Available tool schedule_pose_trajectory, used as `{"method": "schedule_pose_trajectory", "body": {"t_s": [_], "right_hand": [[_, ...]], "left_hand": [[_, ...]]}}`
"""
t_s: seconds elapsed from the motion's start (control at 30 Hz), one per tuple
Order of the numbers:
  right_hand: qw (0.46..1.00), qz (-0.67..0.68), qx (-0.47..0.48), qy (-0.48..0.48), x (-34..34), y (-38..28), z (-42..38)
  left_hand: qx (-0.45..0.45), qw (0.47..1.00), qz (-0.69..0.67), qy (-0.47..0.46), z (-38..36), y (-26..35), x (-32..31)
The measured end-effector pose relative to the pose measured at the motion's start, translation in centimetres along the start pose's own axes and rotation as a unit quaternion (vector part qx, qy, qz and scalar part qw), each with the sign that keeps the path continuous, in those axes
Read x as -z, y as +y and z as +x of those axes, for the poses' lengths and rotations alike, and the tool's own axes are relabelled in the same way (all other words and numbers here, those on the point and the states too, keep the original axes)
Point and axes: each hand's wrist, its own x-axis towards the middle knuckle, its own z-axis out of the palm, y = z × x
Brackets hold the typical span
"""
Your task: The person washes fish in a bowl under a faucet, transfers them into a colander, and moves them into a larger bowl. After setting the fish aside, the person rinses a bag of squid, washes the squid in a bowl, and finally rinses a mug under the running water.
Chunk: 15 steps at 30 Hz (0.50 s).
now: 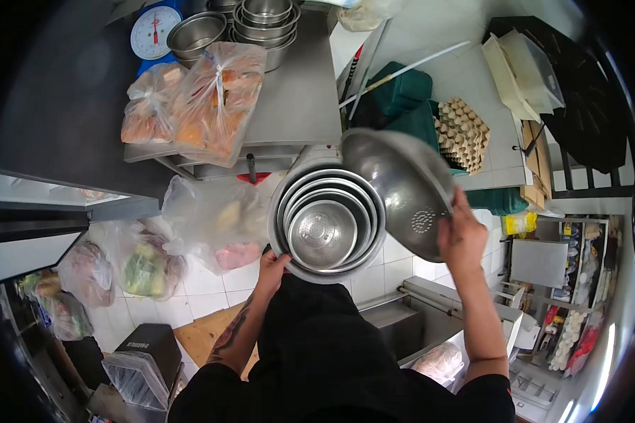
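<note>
My left hand [271,272] is closed on the lower left rim of a stack of nested metal bowls [323,234], held in front of my body. The bowls sit one inside another, the smallest innermost with its flat bottom showing. In my right hand [464,236] is a large metal colander [402,180], gripped by its right edge and tilted on its side. A patch of small holes shows near that hand. The colander's left edge overlaps the stack's upper right rim in this view, and its upper part is slightly blurred.
Ahead, a steel table [300,99] bears a blue scale [155,34], more metal bowls [264,32] and filled plastic bags [219,106]. Bags of vegetables [148,264] lie on the tiled floor at left. Egg trays [462,134] rest by green bins at right, near a steel sink [402,324].
</note>
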Motion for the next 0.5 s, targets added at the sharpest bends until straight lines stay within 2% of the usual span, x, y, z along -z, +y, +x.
{"method": "schedule_pose_trajectory", "body": {"t_s": [0.1, 0.13, 0.2, 0.27, 0.3, 0.33, 0.4, 0.5], "right_hand": [[0.989, 0.035, -0.138, 0.035, 3.0, 1.7, -0.7], [0.989, 0.036, -0.138, 0.036, 3.3, 3.0, -1.7], [0.969, 0.064, -0.238, 0.02, 2.9, 6.6, -4.4], [0.945, 0.061, -0.321, 0.013, 1.5, 9.0, -7.8], [0.924, 0.124, -0.359, 0.04, 0.1, 10.2, -10.0], [0.897, 0.185, -0.395, 0.066, -1.8, 11.1, -12.4], [0.795, 0.315, -0.511, 0.091, -5.3, 11.8, -17.0], [0.68, 0.368, -0.631, 0.068, -10.6, 11.6, -23.7]], "left_hand": [[0.005, 1.0, -0.013, 0.01, -1.1, 1.1, 0.7], [0.007, 0.999, -0.026, 0.02, -1.6, 1.3, 1.1], [0.007, 0.999, -0.035, 0.03, -2.6, 1.6, 2.7], [0.014, 0.995, -0.044, 0.088, -3.7, 1.7, 5.0], [0.015, 0.993, -0.043, 0.114, -4.5, 2.3, 5.9], [0.012, 0.992, -0.042, 0.12, -5.1, 2.7, 7.1], [-0.012, 0.986, -0.046, 0.162, -5.9, 3.8, 9.5], [-0.047, 0.979, -0.059, 0.189, -5.4, 6.5, 12.4]]}}
